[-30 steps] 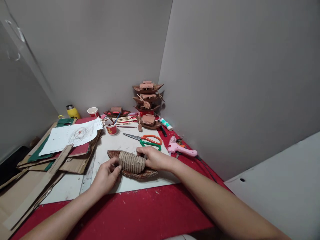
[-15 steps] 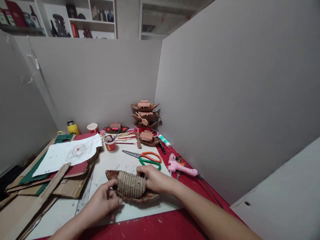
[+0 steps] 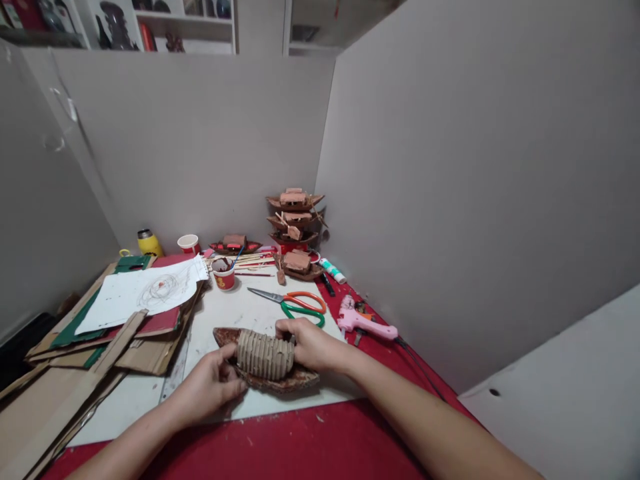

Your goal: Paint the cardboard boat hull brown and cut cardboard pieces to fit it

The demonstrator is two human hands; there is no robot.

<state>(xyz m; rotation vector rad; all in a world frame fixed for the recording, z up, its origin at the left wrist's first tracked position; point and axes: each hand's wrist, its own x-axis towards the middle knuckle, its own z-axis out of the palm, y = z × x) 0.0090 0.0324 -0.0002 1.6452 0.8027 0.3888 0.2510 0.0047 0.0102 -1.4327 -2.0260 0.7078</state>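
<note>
A brown model boat (image 3: 293, 385) rests low over the white board, with an arched canopy of corrugated cardboard (image 3: 265, 355) across its middle. My left hand (image 3: 215, 383) grips the boat's left side, its fingers at the canopy's left end and along the hull. At the canopy's right end my right hand (image 3: 313, 343) is closed on the boat, and some of its fingertips are hidden behind the cardboard. Scissors (image 3: 295, 303) with one orange and one green handle lie just beyond the boat.
A pink glue gun (image 3: 367, 323) lies on the red cloth (image 3: 280, 447) at right. Cardboard sheets (image 3: 145, 357) and a scribbled paper (image 3: 120, 300) cover the left. Farther back are a paint cup (image 3: 223, 277), wooden sticks (image 3: 253, 261), stacked model boats (image 3: 295, 217) and a yellow bottle (image 3: 149, 243).
The whole view has shifted slightly, so the table things sit a little higher in the picture. Both hands keep nearly the same hold on the boat.
</note>
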